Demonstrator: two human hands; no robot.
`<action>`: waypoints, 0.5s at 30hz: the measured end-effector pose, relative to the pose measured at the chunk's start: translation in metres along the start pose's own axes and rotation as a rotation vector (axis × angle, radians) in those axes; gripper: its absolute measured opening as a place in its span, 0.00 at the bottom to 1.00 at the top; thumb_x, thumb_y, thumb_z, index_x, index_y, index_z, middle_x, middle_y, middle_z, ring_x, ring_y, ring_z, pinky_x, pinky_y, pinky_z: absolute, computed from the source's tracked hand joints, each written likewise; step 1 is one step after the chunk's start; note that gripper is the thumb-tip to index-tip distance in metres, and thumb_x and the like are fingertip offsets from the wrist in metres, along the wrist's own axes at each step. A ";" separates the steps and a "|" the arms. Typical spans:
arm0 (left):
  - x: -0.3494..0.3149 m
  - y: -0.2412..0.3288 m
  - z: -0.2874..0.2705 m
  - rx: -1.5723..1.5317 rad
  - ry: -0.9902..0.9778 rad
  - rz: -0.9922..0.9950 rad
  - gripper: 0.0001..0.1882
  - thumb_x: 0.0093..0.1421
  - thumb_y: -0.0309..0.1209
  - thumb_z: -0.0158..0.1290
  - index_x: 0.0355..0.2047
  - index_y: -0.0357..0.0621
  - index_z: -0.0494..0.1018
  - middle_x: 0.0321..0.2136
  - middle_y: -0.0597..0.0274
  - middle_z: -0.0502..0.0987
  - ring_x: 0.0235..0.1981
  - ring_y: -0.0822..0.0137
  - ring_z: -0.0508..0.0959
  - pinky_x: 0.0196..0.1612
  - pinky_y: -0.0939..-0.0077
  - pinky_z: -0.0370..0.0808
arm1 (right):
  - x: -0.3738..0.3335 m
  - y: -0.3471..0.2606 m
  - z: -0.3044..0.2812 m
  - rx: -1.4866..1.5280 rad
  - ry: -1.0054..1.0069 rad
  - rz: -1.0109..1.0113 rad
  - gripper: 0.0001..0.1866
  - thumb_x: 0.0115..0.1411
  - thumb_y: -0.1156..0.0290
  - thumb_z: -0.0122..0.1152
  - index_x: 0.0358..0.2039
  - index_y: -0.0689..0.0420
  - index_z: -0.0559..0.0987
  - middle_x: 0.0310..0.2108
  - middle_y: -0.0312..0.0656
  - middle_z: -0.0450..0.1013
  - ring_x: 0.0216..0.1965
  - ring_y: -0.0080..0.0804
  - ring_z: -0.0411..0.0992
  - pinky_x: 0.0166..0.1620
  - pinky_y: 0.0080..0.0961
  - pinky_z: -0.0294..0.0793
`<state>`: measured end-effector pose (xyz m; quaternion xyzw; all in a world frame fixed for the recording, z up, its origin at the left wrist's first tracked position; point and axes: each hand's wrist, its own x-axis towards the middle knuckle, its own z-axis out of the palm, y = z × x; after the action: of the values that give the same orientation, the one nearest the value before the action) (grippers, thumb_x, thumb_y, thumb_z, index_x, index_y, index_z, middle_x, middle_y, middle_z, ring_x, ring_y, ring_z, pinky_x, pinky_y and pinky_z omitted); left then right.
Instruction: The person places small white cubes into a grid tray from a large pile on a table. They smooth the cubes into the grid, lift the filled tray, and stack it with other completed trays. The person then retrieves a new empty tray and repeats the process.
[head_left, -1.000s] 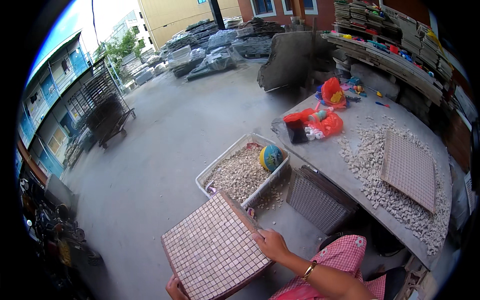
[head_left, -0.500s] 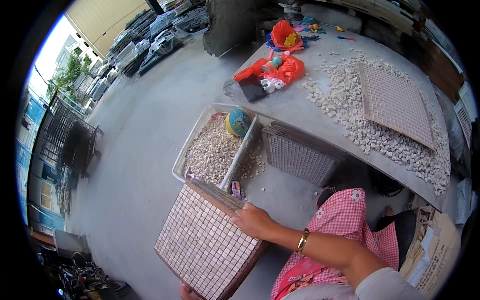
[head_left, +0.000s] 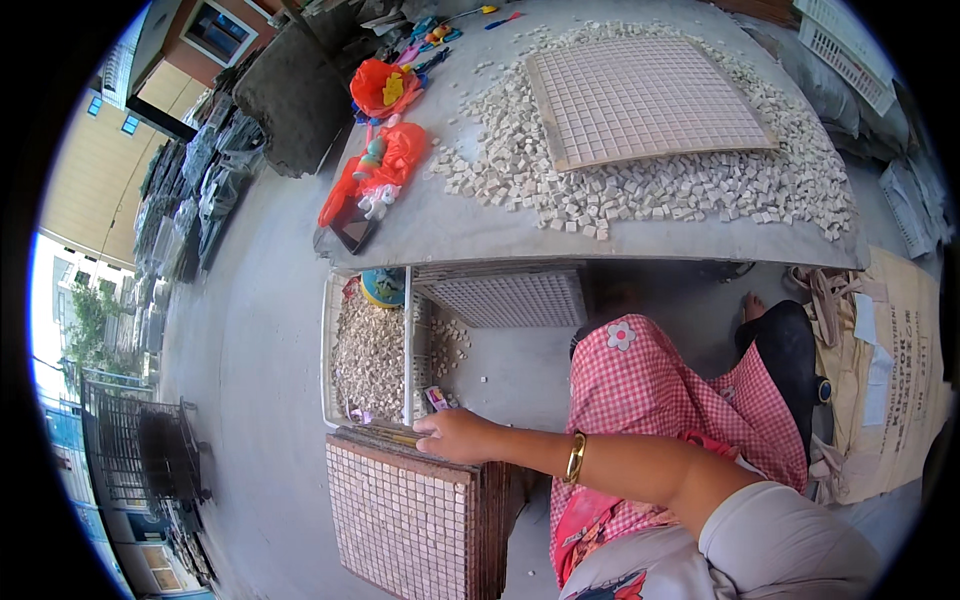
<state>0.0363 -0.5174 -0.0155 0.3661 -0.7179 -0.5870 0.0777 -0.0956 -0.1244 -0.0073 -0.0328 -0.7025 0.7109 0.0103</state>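
My right hand point(head_left: 458, 436) reaches across to the left, its fingers closed on the top edge of a mosaic tile panel point(head_left: 400, 515). Small pinkish-white square tiles in rows cover the panel's face. It stands upright on the floor, at the front of several similar panels point(head_left: 490, 530) packed side by side. A gold-coloured bangle point(head_left: 576, 457) is on my right wrist. My left hand is out of view. Just beyond the panels sits a white plastic crate point(head_left: 327, 350) holding loose stone cubes point(head_left: 370, 350) and a blue and yellow ball point(head_left: 383, 287).
A gridded board point(head_left: 650, 100) lies on heaped stone cubes point(head_left: 640, 200) on the table point(head_left: 470, 235). Red plastic bags point(head_left: 400, 155), toys and a dark tablet point(head_left: 352, 232) are at its left end. More gridded panels point(head_left: 510, 298) lean beneath its edge. Cardboard point(head_left: 890, 400) lies at right.
My view has swung, bringing the table more into the middle. The tile panel has gone from tilted to upright against the others. My left hand, at its lower edge before, has left the view.
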 end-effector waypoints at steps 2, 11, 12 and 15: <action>-0.007 0.010 0.010 0.024 -0.002 -0.020 0.27 0.63 0.45 0.44 0.51 0.33 0.66 0.49 0.48 0.70 0.50 0.52 0.69 0.53 0.60 0.68 | -0.016 0.012 -0.035 0.008 -0.062 0.039 0.24 0.59 0.61 0.56 0.51 0.65 0.73 0.42 0.54 0.75 0.43 0.42 0.75 0.46 0.31 0.73; -0.007 0.038 0.013 0.190 0.113 -0.109 0.30 0.63 0.49 0.42 0.53 0.33 0.65 0.52 0.48 0.69 0.53 0.53 0.68 0.56 0.58 0.67 | -0.184 0.004 -0.189 0.323 0.044 0.157 0.20 0.62 0.63 0.55 0.49 0.64 0.75 0.36 0.42 0.77 0.35 0.24 0.74 0.39 0.22 0.74; -0.003 0.042 0.011 0.221 0.153 -0.109 0.30 0.63 0.49 0.42 0.53 0.33 0.65 0.52 0.48 0.68 0.53 0.53 0.68 0.56 0.58 0.66 | -0.201 0.006 -0.201 0.306 0.067 0.131 0.20 0.62 0.63 0.55 0.49 0.64 0.75 0.37 0.44 0.77 0.37 0.25 0.75 0.41 0.22 0.75; 0.031 0.084 0.017 0.383 0.248 0.047 0.30 0.63 0.47 0.45 0.54 0.32 0.64 0.55 0.48 0.66 0.54 0.56 0.67 0.57 0.59 0.66 | -0.248 0.023 -0.223 0.284 0.171 0.064 0.19 0.63 0.65 0.56 0.50 0.64 0.74 0.41 0.48 0.77 0.43 0.28 0.75 0.46 0.25 0.74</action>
<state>-0.0316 -0.5197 0.0447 0.4267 -0.8095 -0.3886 0.1081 0.1666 0.0832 -0.0244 -0.1139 -0.5903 0.7974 0.0518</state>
